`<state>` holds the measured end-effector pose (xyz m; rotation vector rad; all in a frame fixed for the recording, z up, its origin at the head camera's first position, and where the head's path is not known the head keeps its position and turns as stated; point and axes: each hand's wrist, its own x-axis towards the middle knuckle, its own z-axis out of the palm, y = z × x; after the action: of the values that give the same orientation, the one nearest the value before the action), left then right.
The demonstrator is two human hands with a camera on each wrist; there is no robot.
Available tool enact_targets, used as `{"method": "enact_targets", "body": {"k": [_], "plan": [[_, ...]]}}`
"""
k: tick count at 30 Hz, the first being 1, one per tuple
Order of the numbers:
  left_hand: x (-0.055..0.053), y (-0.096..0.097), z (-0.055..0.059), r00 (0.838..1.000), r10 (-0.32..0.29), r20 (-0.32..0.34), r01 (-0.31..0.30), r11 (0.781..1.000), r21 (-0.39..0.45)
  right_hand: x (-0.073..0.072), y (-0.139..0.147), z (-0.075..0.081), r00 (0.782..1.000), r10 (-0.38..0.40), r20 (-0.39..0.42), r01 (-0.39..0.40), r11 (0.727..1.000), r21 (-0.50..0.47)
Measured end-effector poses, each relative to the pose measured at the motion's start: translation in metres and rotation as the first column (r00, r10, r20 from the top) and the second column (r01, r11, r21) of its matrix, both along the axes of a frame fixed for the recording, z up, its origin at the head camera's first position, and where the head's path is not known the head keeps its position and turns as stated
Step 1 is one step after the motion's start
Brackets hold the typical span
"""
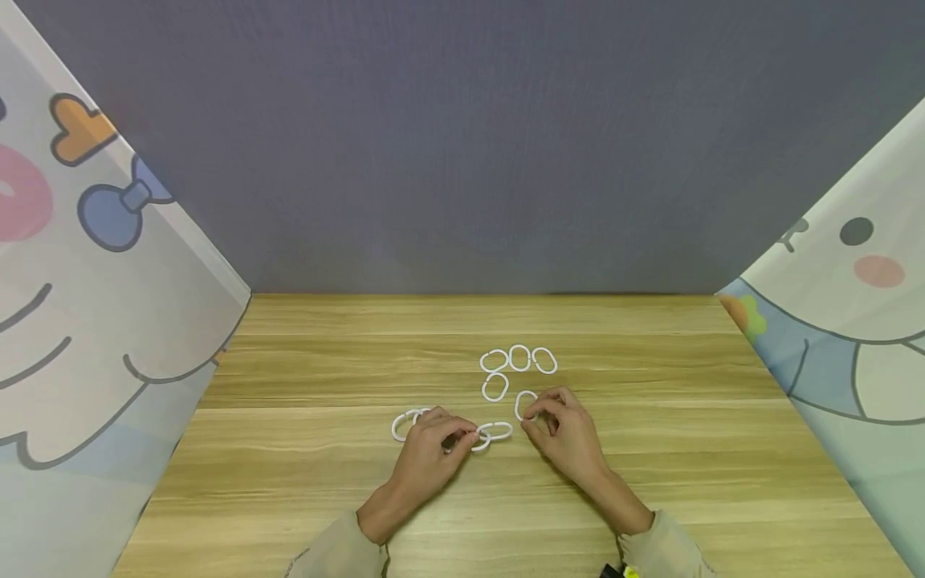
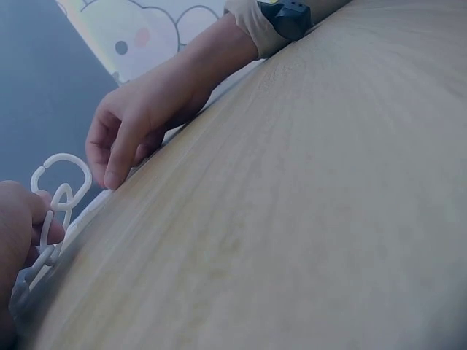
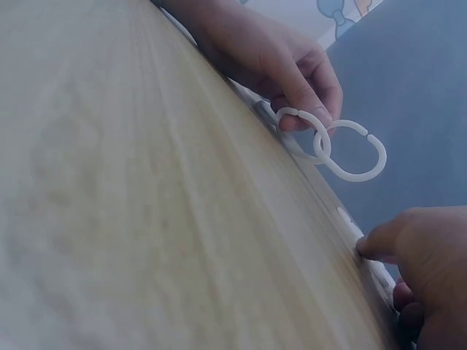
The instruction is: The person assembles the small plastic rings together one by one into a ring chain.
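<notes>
White plastic split-ring links lie on the wooden table in the head view. Between thumb and forefinger my left hand (image 1: 428, 453) pinches a chain of interlocked white links (image 1: 500, 437); one end loop sticks out to the right of the fingertips. The other end of the chain (image 1: 394, 425) shows left of that hand, and its middle is hidden beneath. My right hand (image 1: 567, 437) has its curled forefinger and thumb on the edge of a single white link (image 1: 517, 404) at the table. In the right wrist view, two joined links of the chain (image 3: 357, 177) show small gaps.
Several loose links (image 1: 495, 351) lie just beyond the hands, three in a row and one nearer. A grey wall panel (image 1: 477, 160) stands behind the table (image 1: 325, 345). Cartoon-printed panels flank both sides. A dark device (image 2: 290, 18) sits at the right wrist.
</notes>
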<state>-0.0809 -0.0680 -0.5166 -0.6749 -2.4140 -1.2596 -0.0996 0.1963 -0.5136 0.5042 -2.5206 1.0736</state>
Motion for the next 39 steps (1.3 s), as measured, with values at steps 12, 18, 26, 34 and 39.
{"method": "enact_targets", "body": {"k": [12,18,26,34,39], "plan": [[-0.0002,-0.0005,-0.0003,1.000,-0.006,-0.001,0.006,1.000,-0.005,-0.0019,-0.0011,0.0011,0.999,0.021,-0.040,-0.018,0.997,0.075],[0.0002,-0.0009,0.0006,1.000,-0.010,0.010,0.010,1.000,-0.002,-0.0008,-0.0021,0.0018,0.999,-0.009,-0.050,0.015,0.993,0.121],[0.0006,-0.0007,0.0013,1.000,-0.014,-0.010,0.014,1.000,0.005,0.0019,-0.0013,0.0031,0.995,-0.034,-0.097,0.044,0.994,0.101],[0.0009,-0.0004,0.0016,1.000,-0.014,-0.010,0.014,1.000,-0.001,0.0020,-0.0008,0.0030,0.992,0.019,-0.125,-0.014,0.999,0.046],[0.0010,-0.0001,0.0018,1.000,-0.013,-0.008,0.013,1.000,-0.007,0.0015,0.0000,0.0021,0.992,0.038,-0.122,-0.034,0.999,0.036]]}}
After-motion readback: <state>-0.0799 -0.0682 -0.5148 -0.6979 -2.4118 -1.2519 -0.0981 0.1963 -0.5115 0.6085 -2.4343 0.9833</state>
